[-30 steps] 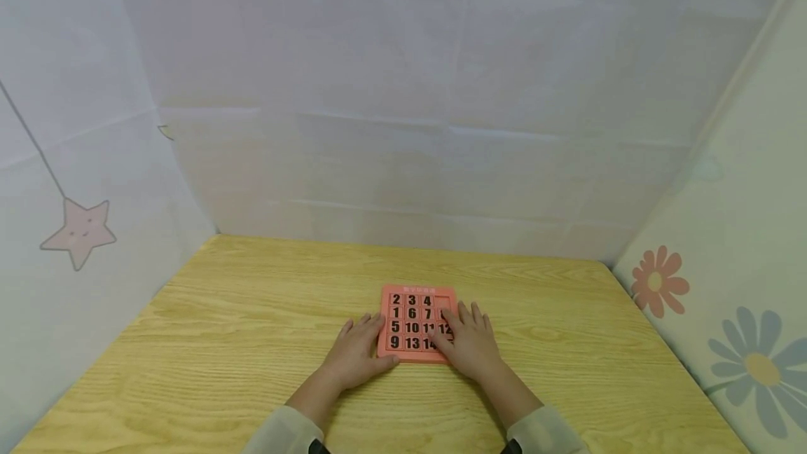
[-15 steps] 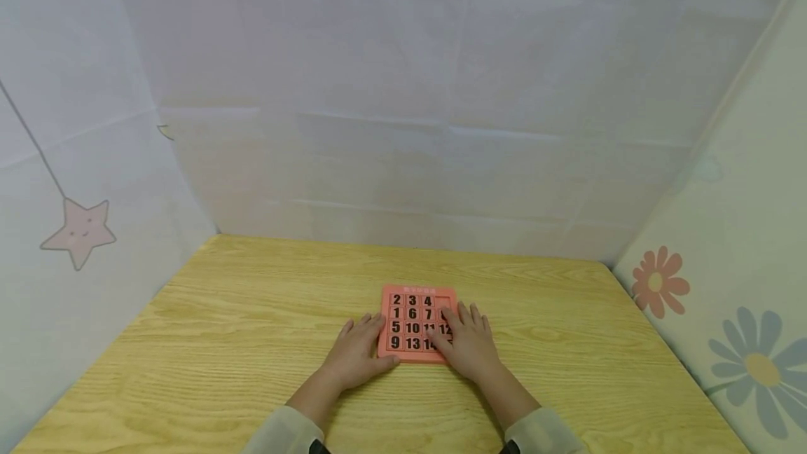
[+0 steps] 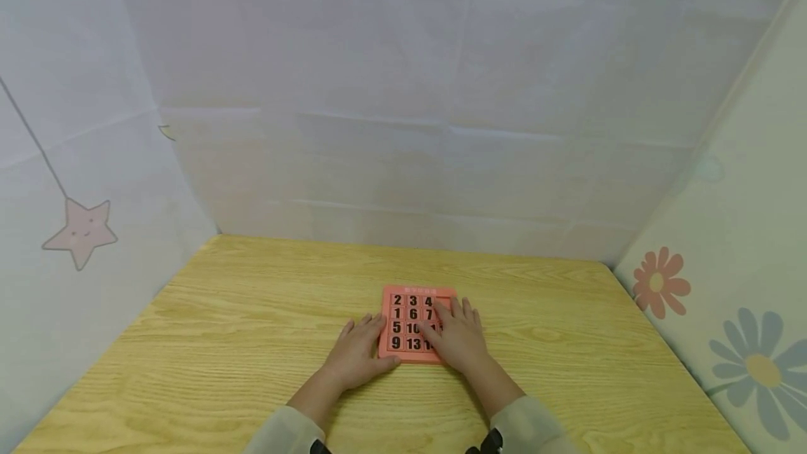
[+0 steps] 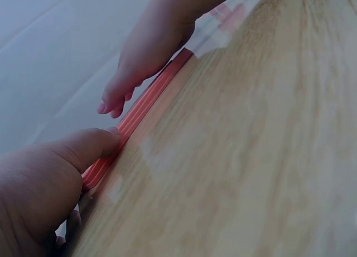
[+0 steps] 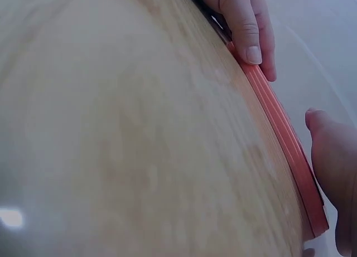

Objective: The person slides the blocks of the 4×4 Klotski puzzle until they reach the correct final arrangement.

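Right hand [image 3: 459, 336] has slid a bit left and up across the board since a second ago, so its fingers now cover the 8, 11 and 12 tiles that were partly showing, and the fingertips reach toward the top-right cell. Left hand [image 3: 356, 352] hasn't budged.

That board is a salmon-pink plastic number slide puzzle [image 3: 407, 321], lying flat on the wooden table [image 3: 221, 342] near the middle, a little toward the person. It's square, so no real long axis; its edges run parallel to the table edges and the digits read upright from the person's side. Side views show a ribbed, grooved edge. Black numbers you can read: 2 3 4, 1 6 7, 5 10, 9 13. A small line of print sits on the top frame, too tiny to read.

Left hand lies flat with relaxed fingers, thumb pressed against the puzzle's near-left edge. Right hand has straight fingers spread over the tiles, not pinching anything.

Table is light wood grain.
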{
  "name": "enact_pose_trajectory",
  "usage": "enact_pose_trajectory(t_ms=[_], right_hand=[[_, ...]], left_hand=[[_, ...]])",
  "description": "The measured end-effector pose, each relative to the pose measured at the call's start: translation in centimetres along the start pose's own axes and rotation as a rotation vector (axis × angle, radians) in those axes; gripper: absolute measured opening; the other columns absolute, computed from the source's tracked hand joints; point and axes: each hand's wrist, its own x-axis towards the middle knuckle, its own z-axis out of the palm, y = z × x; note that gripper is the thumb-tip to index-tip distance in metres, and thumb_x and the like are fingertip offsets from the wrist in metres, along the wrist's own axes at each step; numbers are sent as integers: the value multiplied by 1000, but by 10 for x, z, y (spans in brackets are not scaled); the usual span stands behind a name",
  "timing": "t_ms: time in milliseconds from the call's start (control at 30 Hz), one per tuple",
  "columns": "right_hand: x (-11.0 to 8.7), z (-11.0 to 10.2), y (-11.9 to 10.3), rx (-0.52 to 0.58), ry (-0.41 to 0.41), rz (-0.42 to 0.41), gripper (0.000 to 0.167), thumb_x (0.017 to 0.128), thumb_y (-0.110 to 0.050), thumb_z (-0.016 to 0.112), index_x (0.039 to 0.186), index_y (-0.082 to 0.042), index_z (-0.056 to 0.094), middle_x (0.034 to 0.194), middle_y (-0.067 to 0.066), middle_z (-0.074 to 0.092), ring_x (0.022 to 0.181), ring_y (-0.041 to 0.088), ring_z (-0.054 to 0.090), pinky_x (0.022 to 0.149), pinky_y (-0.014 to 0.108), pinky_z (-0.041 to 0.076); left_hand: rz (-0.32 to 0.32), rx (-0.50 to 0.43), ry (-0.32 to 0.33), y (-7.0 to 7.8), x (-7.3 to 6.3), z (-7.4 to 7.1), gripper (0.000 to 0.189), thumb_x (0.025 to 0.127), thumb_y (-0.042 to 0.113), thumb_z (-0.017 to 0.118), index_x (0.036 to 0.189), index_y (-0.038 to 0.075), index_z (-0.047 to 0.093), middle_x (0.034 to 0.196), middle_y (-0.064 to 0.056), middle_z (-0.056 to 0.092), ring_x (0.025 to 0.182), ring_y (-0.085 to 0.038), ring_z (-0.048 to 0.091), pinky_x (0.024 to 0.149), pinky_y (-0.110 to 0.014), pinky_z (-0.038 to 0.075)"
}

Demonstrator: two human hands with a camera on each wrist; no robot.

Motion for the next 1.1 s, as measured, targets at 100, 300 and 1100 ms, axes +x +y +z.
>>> enact_pose_trajectory(t_ms=[100, 300, 1100], right_hand=[[4, 3, -3, -14, -2, 0, 70, 95, -64, 43, 147, -17, 47, 160, 21, 27, 149, 45, 16, 121, 62, 15], [9, 7, -9, -16, -9, 4, 71, 95, -65, 43, 148, -18, 46, 160, 21, 26, 149, 45, 16, 120, 63, 15], [11, 3, -7, -73, -37, 30, 68, 96, -65, 40, 147, -21, 48, 161, 20, 24, 150, 45, 13, 120, 64, 13]], left_hand=[[2, -2, -2, -1, 0, 1, 87, 84, 52, 69, 148, 1, 40, 153, -15, 42, 147, -36, 30, 122, -58, 14], [5, 4, 0, -2, 1, 2, 87, 84, 52, 69, 148, 1, 40, 153, -15, 42, 147, -36, 30, 122, -58, 14], [-8, -7, -13, 0, 0, -2, 86, 85, 50, 69, 149, 2, 39, 154, -15, 41, 147, -36, 30, 123, -57, 13]])
